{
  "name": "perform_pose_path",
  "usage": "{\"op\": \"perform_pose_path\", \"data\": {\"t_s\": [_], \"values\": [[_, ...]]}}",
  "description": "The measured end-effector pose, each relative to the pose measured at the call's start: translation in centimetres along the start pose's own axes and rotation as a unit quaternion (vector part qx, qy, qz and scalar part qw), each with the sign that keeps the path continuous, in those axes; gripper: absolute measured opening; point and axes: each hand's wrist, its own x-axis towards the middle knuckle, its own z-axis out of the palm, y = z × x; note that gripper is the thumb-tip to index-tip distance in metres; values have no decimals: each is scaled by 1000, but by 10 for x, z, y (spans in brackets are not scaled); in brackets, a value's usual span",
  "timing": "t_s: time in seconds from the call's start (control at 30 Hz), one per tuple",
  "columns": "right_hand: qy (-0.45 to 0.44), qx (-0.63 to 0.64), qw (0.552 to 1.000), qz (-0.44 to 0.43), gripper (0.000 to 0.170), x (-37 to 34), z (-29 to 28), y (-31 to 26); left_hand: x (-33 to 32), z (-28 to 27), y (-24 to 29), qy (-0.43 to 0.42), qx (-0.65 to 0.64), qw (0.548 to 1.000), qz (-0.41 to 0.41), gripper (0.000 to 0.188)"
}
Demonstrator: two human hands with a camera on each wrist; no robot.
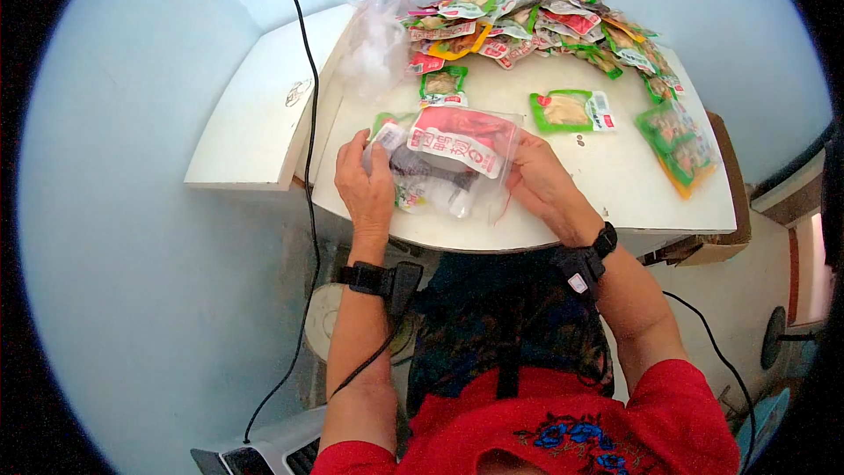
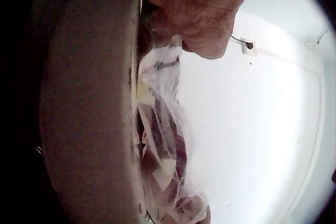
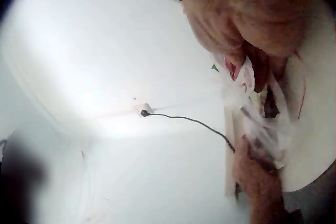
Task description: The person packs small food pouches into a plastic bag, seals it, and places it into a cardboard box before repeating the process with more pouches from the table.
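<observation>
A clear plastic bag [image 1: 485,198] holding several small food packets lies at the table's front edge; a red and white packet [image 1: 457,136] shows at its top. My left hand [image 1: 366,189] grips the bag's left side, thumb over it. At the bag's right side, my right hand [image 1: 549,185] pinches the edge with bent fingers. In the left wrist view the clear bag [image 2: 168,124] hangs below the left hand [image 2: 194,11]. The right wrist view shows the right hand [image 3: 247,19] above the bag and the left hand [image 3: 257,179] across from it.
A heap of packets [image 1: 527,22] covers the back of the white table [image 1: 633,198]. Crumpled clear bags [image 1: 376,44] lie at back left. A green packet [image 1: 571,112], a smaller one [image 1: 443,86] and a green and orange one [image 1: 677,148] lie apart. A black cable [image 1: 309,123] hangs at the left.
</observation>
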Motion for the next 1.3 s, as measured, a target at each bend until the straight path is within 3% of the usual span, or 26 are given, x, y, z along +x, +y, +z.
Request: {"op": "perform_pose_path", "data": {"t_s": [0.1, 0.3, 0.7, 0.9, 1.2, 1.3], "values": [[-28, -5, 1000, 9, 32, -2, 4, -5, 1, 0, -6, -44, -7, 999, -13, 29], [-29, -17, 999, 6, 32, 1, 3, 0, 3, 6, -10, -24, 30, 999, 12, 27], [48, -29, 998, -24, 28, -5, 16, 3, 2, 6, -28, -17, -163, 977, -137, 17], [26, -36, 997, -61, 26, -2, 6, 10, 1, 5, -28, -26, -232, 950, -206, 15], [69, -86, 984, -141, 24, -1, 7, 22, -1, 10, -39, -9, -221, 961, -168, 16], [84, -76, 986, -124, 24, -2, 9, 21, 0, 14, -39, 19, -178, 977, -116, 17]]}}
